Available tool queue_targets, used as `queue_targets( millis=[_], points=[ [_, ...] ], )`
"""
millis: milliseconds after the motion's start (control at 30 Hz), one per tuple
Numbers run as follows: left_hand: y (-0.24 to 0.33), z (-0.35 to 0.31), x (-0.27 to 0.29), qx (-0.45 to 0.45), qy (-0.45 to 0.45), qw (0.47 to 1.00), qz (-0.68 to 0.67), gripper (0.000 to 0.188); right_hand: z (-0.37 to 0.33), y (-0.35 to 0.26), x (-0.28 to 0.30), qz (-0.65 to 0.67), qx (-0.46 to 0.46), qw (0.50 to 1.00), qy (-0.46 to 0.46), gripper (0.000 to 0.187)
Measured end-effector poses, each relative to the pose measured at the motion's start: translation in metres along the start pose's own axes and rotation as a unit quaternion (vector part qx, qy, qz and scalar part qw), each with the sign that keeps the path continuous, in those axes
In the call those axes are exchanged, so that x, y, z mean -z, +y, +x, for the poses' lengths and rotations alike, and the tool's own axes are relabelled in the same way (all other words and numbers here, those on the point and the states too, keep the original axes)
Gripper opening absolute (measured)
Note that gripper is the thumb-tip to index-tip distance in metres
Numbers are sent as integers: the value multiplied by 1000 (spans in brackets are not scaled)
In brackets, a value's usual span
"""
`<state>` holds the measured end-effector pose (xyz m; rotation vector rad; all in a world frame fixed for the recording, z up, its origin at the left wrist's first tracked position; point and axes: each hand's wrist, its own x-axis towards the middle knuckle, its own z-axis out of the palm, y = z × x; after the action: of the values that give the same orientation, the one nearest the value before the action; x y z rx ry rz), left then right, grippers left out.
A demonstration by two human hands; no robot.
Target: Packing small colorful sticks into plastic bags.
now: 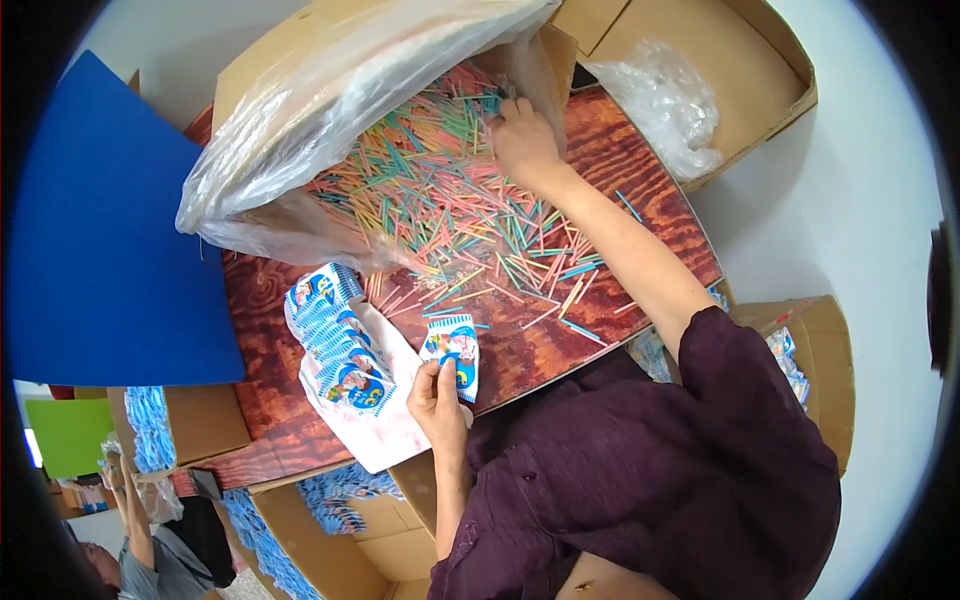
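My left hand [436, 400] pinches a small blue and white printed packet [464, 345] upright at the table's near edge. Ahead of it, a heap of thin pink, green, blue and yellow sticks [430, 180] spills from a clear plastic bag [240, 170] lining a tipped cardboard box. At the heap's far right, my right hand [524, 140] reaches in with bent fingers; the fingertips are hidden, so what they hold does not show. Beside my left hand, a row of similar packets [345, 350] lies on a white cloth [375, 440].
A blue panel [120, 230] stands at the left. Crumpled clear plastic [665, 105] lies in an open carton [735, 60] at the far right. Cartons of packets stand below the table [285, 420] and at the right [825, 370]. Another person [165, 550] works at lower left.
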<state>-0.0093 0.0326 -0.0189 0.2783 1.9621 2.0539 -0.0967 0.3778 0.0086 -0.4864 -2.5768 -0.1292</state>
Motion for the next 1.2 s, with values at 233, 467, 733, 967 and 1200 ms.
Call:
queue_targets(
  millis=[233,467,733,967,1200],
  points=[
    [3,3,4,29,5,999,-17,10,1,4,-8,11,49,998,38,17],
    [5,1,6,21,9,1000,-17,9,8,11,-2,19,69,996,46,15],
    [5,-1,6,31,16,999,-7,9,42,17,6,321,-88,936,-109,8],
    [4,-1,8,30,15,999,-13,10,42,13,23,654,-292,643,-270,13],
    [6,7,6,43,29,996,-78,8,-6,-11,37,786,-234,455,-348,22]
  ],
)
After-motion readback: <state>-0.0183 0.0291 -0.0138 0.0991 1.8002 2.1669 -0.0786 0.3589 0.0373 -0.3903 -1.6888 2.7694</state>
